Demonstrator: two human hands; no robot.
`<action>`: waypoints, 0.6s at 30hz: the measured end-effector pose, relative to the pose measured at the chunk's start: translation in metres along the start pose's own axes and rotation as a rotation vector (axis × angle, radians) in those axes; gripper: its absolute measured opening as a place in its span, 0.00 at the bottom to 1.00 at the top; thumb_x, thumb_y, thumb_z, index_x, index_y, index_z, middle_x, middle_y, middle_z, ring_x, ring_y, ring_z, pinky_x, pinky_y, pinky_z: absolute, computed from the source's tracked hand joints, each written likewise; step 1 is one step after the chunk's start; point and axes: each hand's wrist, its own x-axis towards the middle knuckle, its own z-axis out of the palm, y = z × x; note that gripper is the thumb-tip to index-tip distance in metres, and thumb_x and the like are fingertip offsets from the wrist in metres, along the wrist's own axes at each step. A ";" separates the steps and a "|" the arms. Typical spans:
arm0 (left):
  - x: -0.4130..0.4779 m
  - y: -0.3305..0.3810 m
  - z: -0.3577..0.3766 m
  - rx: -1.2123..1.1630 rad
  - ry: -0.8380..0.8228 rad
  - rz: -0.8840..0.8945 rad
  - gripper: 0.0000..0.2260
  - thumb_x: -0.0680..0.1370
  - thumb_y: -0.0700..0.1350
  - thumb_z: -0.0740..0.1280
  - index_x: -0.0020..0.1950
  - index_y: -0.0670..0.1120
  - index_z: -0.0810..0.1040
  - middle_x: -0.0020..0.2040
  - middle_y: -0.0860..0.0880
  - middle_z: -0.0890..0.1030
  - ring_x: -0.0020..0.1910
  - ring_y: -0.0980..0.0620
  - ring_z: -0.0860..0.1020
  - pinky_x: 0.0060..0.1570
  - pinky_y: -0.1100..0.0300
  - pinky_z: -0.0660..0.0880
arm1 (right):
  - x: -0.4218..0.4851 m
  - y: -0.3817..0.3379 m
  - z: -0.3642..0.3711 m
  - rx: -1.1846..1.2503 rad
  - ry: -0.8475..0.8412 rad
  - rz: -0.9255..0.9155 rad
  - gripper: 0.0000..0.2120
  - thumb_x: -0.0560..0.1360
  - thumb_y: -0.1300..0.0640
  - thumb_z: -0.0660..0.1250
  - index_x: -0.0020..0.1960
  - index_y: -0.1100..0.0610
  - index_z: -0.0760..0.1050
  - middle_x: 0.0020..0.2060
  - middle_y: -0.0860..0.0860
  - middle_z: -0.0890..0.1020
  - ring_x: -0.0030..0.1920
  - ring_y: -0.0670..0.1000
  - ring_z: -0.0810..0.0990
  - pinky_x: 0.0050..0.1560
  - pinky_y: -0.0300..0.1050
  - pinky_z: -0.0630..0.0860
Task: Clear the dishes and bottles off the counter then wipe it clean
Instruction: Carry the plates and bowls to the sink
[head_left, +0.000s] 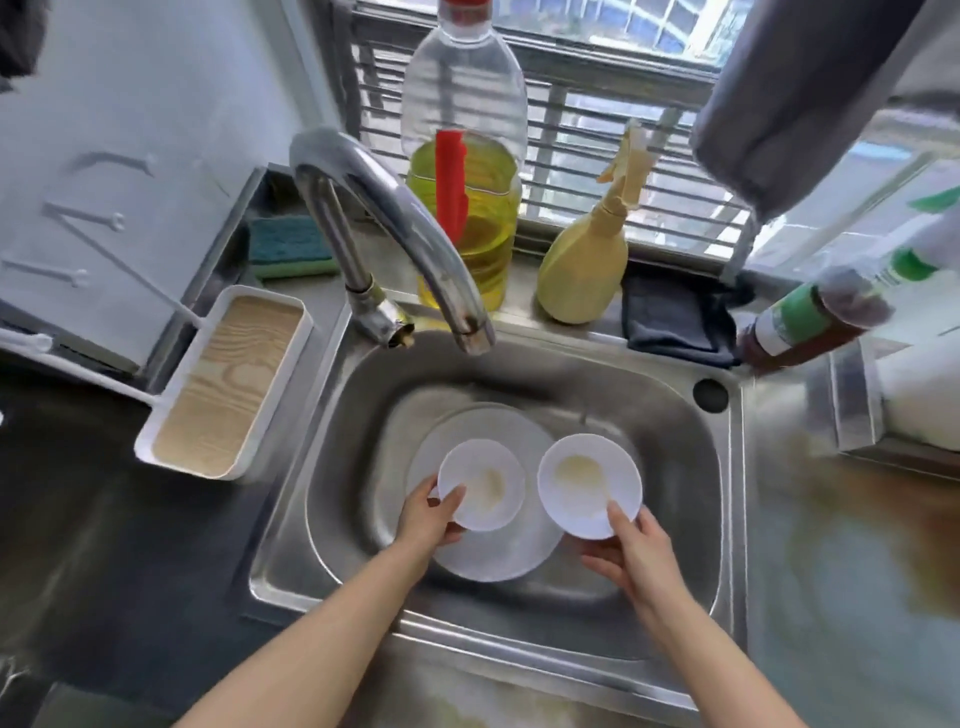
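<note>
My left hand (428, 512) pinches the left dish (485, 483) by its near left edge, thumb on top. My right hand (636, 551) pinches the right dish (587, 483) by its near edge the same way. Both small white dishes are over the sink (675, 467), side by side, with a thin gap between them. A big white plate (498, 556) lies under the left dish. The tap (395, 218) hangs over the sink's far edge.

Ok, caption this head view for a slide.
Left hand holds the left saucer, right hand the right saucer, in the sink with a plate.
</note>
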 end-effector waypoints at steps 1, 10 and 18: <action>0.007 -0.004 0.002 -0.012 -0.006 -0.003 0.17 0.77 0.46 0.66 0.64 0.45 0.70 0.57 0.42 0.77 0.42 0.45 0.80 0.30 0.62 0.77 | 0.003 0.002 -0.001 0.002 -0.003 0.007 0.11 0.80 0.57 0.60 0.61 0.57 0.70 0.45 0.56 0.80 0.39 0.56 0.81 0.31 0.42 0.80; 0.016 -0.013 0.008 0.149 0.042 -0.054 0.24 0.77 0.49 0.65 0.70 0.46 0.63 0.58 0.43 0.74 0.40 0.47 0.79 0.35 0.59 0.76 | 0.018 0.011 0.006 -0.079 -0.059 0.047 0.11 0.80 0.57 0.60 0.61 0.58 0.70 0.42 0.61 0.81 0.35 0.56 0.81 0.29 0.42 0.79; -0.056 -0.001 -0.026 0.679 0.170 0.262 0.19 0.75 0.45 0.68 0.64 0.45 0.71 0.62 0.44 0.70 0.60 0.46 0.72 0.58 0.58 0.68 | 0.029 0.019 0.066 -0.288 -0.215 0.053 0.18 0.80 0.55 0.58 0.69 0.54 0.65 0.35 0.58 0.81 0.27 0.52 0.80 0.30 0.43 0.78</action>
